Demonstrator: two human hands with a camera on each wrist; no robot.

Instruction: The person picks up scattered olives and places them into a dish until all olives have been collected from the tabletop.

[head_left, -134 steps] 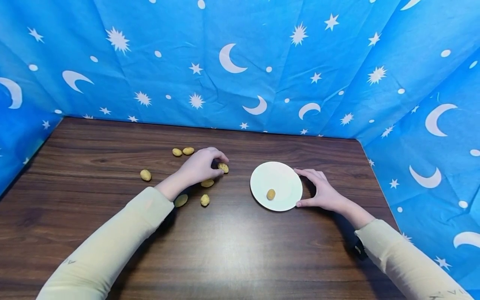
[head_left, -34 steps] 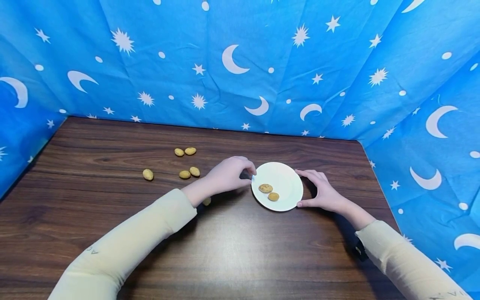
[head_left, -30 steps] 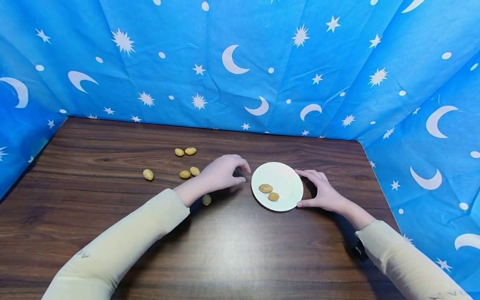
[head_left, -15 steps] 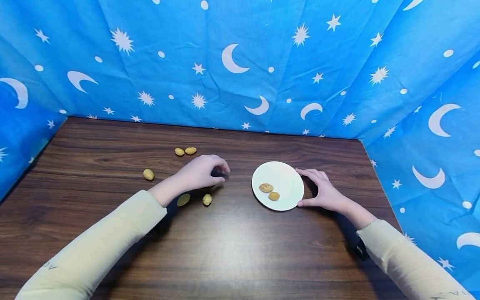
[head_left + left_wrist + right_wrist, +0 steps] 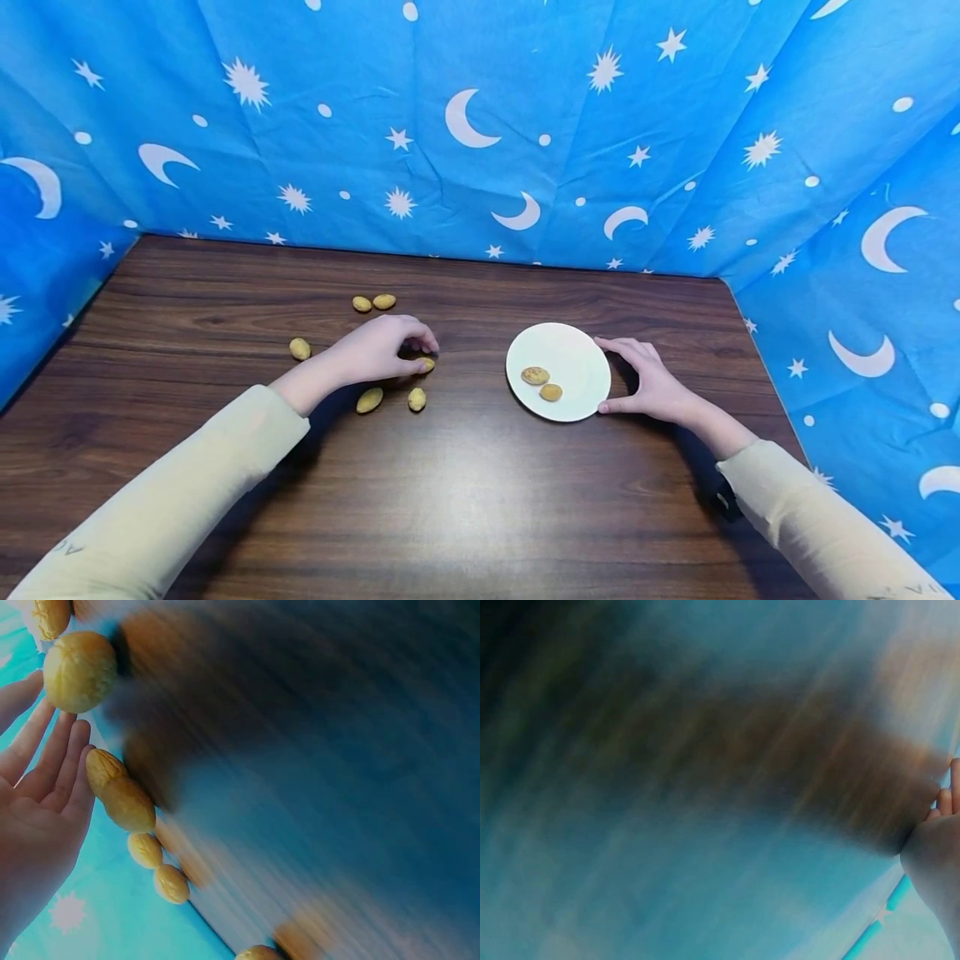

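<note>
My left hand (image 5: 378, 348) is over the left part of the table, thumb and fingers spread about a small yellow potato (image 5: 425, 365); the thumb tip overlaps it. In the left wrist view, fairly straight fingers (image 5: 52, 761) reach beside a round potato (image 5: 79, 671). Nearer me lie two more, an oval potato (image 5: 369, 400) and a rounder potato (image 5: 417, 399). My right hand (image 5: 651, 385) holds a white plate (image 5: 573, 350) by its right rim, thumb in front and fingers behind. On the plate sit a spotted potato (image 5: 535, 376) and a smaller potato (image 5: 551, 392).
Behind the left hand lie two potatoes side by side, one of them a longish potato (image 5: 385, 301). A single potato (image 5: 299, 349) lies left of the wrist. A blue curtain (image 5: 337, 125) with moons and stars borders the dark wooden table (image 5: 480, 500) at the back and sides.
The left hand put the spotted potato on the plate beside the smaller one, then moved back left, to another potato. The right hand has stayed at the plate's rim.
</note>
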